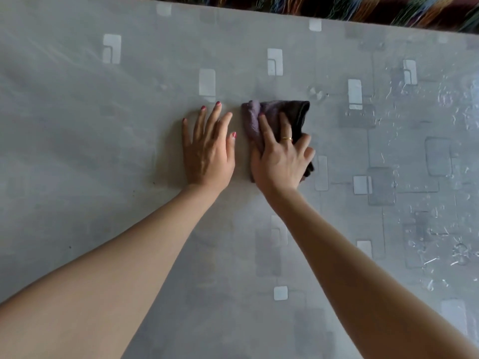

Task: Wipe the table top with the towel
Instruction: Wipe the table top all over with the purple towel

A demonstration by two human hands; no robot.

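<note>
A grey table top, patterned with pale and darker rectangles, fills nearly the whole view. Near its middle a bunched purple and dark towel is pressed flat against the surface. The towel is covered over its nearer part by the right hand, whose fingers are laid mostly straight across the cloth, spread and pressing down rather than curled round it; whether the thumb is tucked under an edge cannot be told. A gold ring is worn on one finger of that hand. The far end of the towel is left showing beyond the fingertips, and a dark corner is seen past the little-finger side of the hand.

Just left of the towel, apart from it by a narrow strip of bare surface, the left hand is laid palm down on the table top, fingers straight and slightly fanned, nothing held. Red polish is seen on the nails.

To the right of the towel the surface is marked with glossy streaks and wrinkles. Beyond the towel, past the far edge of the table top, a multicoloured patterned fabric is visible.
</note>
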